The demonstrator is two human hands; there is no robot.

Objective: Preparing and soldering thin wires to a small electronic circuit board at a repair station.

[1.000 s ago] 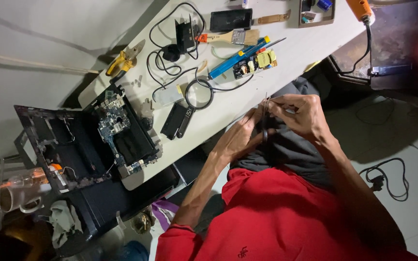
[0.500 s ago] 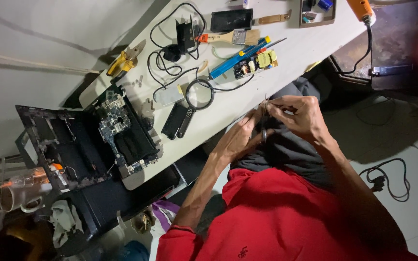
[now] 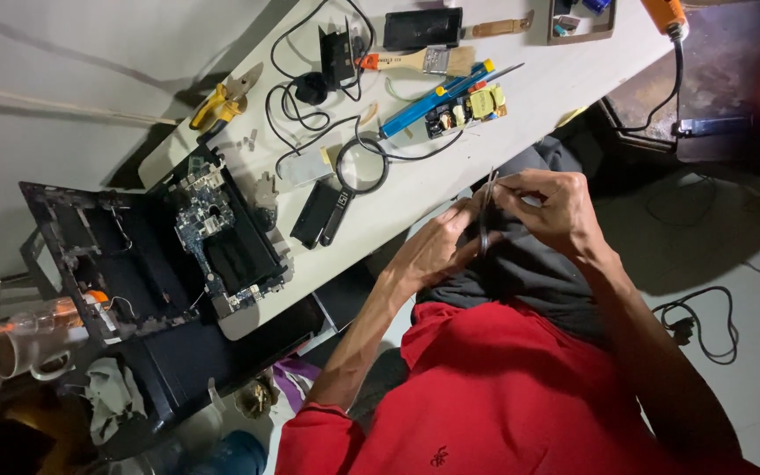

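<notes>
My left hand (image 3: 437, 251) and my right hand (image 3: 556, 211) meet over my lap, just off the front edge of the white table (image 3: 565, 75). Thin metal tweezers (image 3: 485, 207) stand between them, pinched in my right hand's fingers. The fingertips of my left hand are closed at the tweezers' lower end on something too small to make out. Dark grey cloth (image 3: 521, 264) lies under both hands. On the table just beyond them are a magnifying glass (image 3: 362, 164) and a small circuit board with yellow parts (image 3: 470, 105).
A blue pen-shaped tool (image 3: 437, 88), a paintbrush (image 3: 415, 60), yellow pliers (image 3: 220, 101), black cables (image 3: 296, 119) and a black phone (image 3: 422, 28) lie on the table. An opened laptop shell (image 3: 107, 255) with its bare mainboard (image 3: 208, 215) sits left. A glass mug (image 3: 19, 347) stands far left. A cord (image 3: 697, 321) lies on the floor.
My hands stay together in the same spot with the tweezers; only small finger movements show. Nothing on the table has moved.
</notes>
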